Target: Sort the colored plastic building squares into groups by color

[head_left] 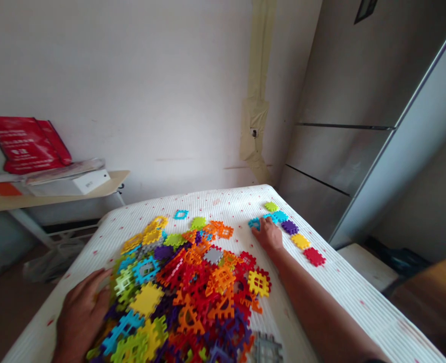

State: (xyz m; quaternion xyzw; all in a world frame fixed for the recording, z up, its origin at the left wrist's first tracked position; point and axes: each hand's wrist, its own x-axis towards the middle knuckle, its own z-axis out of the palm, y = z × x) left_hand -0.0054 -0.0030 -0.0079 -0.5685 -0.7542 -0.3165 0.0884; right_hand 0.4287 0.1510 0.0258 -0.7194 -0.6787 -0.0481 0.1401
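Note:
A heap of colourful plastic interlocking tiles point(192, 287) lies on a white cloth-covered table point(230, 199). My left hand point(81, 315) rests flat against the heap's left edge, fingers stretched out. My right hand point(267, 234) reaches to the far right and presses on a cyan tile point(254, 223). Beside it runs a row of single tiles: green point(271, 206), cyan point(279, 216), purple point(289, 227), yellow point(300, 241) and red point(314, 256). I cannot tell whether the right fingers pinch the cyan tile or only lie on it.
A low shelf point(56, 194) at the left carries a red bag point(26, 143) and a white box point(89, 182). A grey fridge point(359, 116) stands at the right behind the table. A wooden surface point(431, 292) shows at the lower right.

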